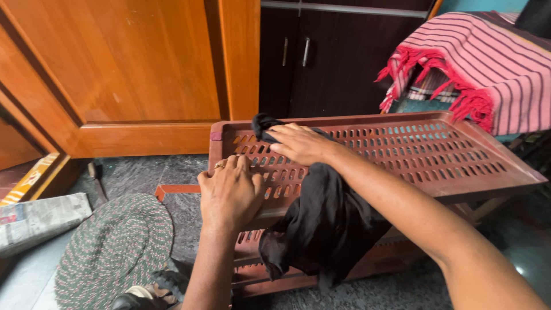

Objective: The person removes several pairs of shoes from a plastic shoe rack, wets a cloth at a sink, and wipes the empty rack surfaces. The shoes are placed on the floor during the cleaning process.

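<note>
The fingers of the right hand [301, 143] are laid together and pressed flat on a black cloth [321, 224] near the left far corner of the slotted brown plastic rack [436, 155]. The cloth is draped over the rack's near edge and hangs down. The left hand [229, 192] is spread flat, fingers slightly apart, at the near left corner. A braided round mat [115, 247] lies on the floor beside it.

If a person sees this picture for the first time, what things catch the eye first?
In the centre, a brown plastic rack with slotted shelves stands out; the right hand presses a black cloth on its top shelf, the left hand rests flat on its near edge. At the upper right lies a pink striped blanket with red fringe; at the lower left, a round braided green mat on the floor.
</note>
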